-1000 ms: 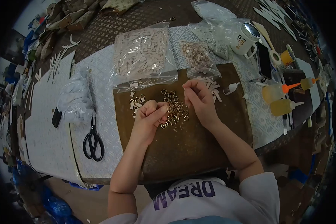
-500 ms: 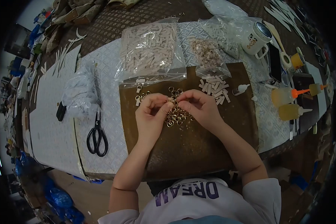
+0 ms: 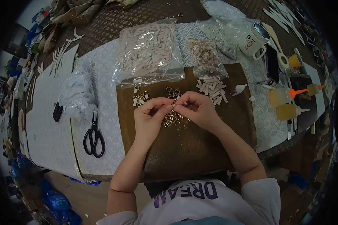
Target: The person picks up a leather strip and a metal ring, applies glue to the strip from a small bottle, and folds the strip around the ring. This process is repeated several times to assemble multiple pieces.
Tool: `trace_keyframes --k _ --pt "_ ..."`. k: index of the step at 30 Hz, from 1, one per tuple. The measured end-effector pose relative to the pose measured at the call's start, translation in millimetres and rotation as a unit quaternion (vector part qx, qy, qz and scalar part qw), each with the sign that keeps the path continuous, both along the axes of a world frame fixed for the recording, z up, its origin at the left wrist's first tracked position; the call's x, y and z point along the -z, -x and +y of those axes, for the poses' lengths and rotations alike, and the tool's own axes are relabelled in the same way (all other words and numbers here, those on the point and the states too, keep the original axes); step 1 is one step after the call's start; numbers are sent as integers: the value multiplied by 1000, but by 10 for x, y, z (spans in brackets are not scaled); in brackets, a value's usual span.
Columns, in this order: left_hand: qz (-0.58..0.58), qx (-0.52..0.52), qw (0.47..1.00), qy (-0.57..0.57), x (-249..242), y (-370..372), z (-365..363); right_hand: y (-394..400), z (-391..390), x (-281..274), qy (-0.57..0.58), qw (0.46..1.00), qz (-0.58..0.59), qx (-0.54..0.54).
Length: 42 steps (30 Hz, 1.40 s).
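Observation:
My left hand (image 3: 151,117) and my right hand (image 3: 197,109) meet fingertip to fingertip above a pile of small gold metal rings (image 3: 172,116) on a brown work mat (image 3: 191,146). Between the pinched fingers is a small ring with a white strip; which hand grips which piece is too small to tell. A heap of short white strips (image 3: 212,87) lies just beyond my right hand. A few finished rings with strips (image 3: 139,98) lie beyond my left hand.
Black scissors (image 3: 93,135) lie left of the mat beside a crumpled white bag (image 3: 77,93). Clear bags of white strips (image 3: 148,50) and of rings (image 3: 205,56) sit behind. A mug (image 3: 253,36), phone (image 3: 272,60) and glue bottles (image 3: 285,96) stand right.
A second ago my hands were apart, the right raised near the white strips. They came together over the ring pile and now stay pinched there.

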<state>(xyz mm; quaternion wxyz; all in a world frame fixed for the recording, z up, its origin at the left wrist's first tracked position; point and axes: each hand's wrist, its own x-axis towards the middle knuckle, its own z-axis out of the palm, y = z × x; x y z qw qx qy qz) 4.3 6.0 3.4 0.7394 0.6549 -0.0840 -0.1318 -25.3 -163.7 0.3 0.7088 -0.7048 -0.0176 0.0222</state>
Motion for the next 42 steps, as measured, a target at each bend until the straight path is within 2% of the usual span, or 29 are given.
trace_keyframes --k 7,9,15,21,24,27,30,33,36,42 --pt "80 34 994 62 -21 -2 7 0 -12 149 -32 999 11 -25" --pt "71 30 995 55 -15 -8 7 18 1 87 -16 998 48 -33" --pt "-9 21 999 -30 -10 0 13 7 -23 -21 122 992 11 -35" --pt "-9 36 999 -33 -11 -7 17 1 10 12 132 991 -10 -34" --pt "42 57 997 4 -43 -18 34 12 -11 -11 38 996 57 -63" --pt "73 72 994 38 -66 -22 39 -3 19 16 -67 993 72 -67" --pt "76 74 993 52 -61 -21 35 3 -4 60 -240 951 167 -96" --pt "74 70 992 70 -41 -28 28 -3 13 59 -343 908 221 -94" --pt "74 71 992 68 -33 -28 24 -2 19 44 -380 891 229 -94" --pt "72 66 994 52 -44 -13 28 39 49 64 -250 951 167 -71"
